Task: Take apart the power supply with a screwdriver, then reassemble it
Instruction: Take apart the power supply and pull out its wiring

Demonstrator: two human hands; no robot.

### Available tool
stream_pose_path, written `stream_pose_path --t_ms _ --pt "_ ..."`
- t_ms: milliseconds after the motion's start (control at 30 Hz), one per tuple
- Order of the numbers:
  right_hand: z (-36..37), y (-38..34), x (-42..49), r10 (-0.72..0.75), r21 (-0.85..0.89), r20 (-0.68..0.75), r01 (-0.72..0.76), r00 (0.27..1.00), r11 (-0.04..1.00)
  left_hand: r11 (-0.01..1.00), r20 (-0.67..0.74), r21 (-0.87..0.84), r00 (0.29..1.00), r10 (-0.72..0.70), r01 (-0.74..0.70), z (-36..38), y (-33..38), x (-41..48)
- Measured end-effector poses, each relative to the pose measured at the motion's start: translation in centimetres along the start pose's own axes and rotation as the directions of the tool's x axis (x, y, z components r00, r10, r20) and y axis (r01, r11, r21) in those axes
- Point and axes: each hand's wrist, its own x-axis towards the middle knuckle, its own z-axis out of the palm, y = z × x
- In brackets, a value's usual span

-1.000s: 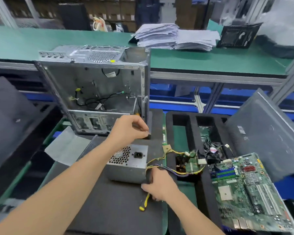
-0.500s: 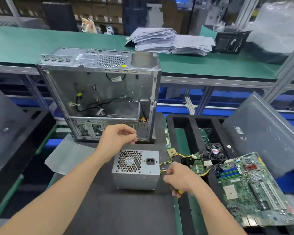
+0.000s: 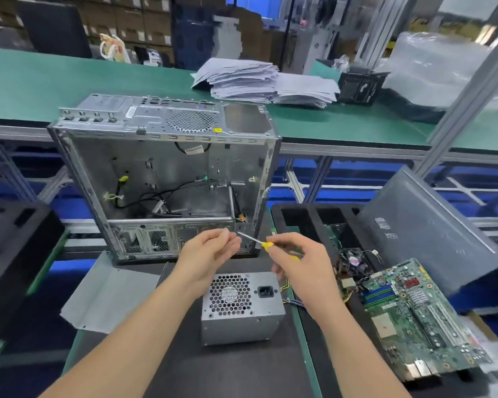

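Observation:
A grey metal power supply [image 3: 242, 308] with a honeycomb fan grille and a black socket stands on the dark mat, its yellow wires trailing right. Above it, my right hand [image 3: 299, 265] grips the yellow handle of a screwdriver [image 3: 258, 242], whose metal shaft points left. My left hand [image 3: 210, 254] is raised beside it, its fingertips pinched together at the shaft's tip. Whether they hold a screw is not visible. Neither hand touches the power supply.
An open, empty computer case [image 3: 167, 179] stands behind the power supply. A green motherboard [image 3: 414, 314] and a small fan [image 3: 354, 261] lie in a black foam tray [image 3: 299, 214] on the right, under a leaning grey side panel [image 3: 431, 234]. A grey sheet [image 3: 104, 300] lies left.
My right hand lifted the yellow screwdriver from the mat beside the power supply up to chest height. My left hand moved right to meet its tip.

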Motion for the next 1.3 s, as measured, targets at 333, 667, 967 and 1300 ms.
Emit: stream_pose_path --t_ms 333,667,967,1300 --pt "0.6 1.1 0.8 -0.013 0.025 -0.022 0.013 1.000 1.000 0.920 0.023 -0.379 0.994 -0.103 0.104 1.4 -0.7 0.7" --pt "-0.5 1.6 2.4 -0.233 -0.179 0.086 0.245 0.969 0.953 0.970 -0.070 -0.240 0.996 -0.061 0.043 1.9 -0.5 0.1" --pt "0.4 1.1 2.4 -0.134 0.139 -0.063 0.142 0.989 0.980 0.949 -0.038 -0.296 0.991 -0.127 0.110 2.4 0.9 -1.2" --pt "1.6 0.8 1.7 -0.108 0.226 -0.094 0.127 0.990 0.966 0.937 -0.001 -0.323 0.990 -0.138 0.130 1.6 0.8 -2.1"
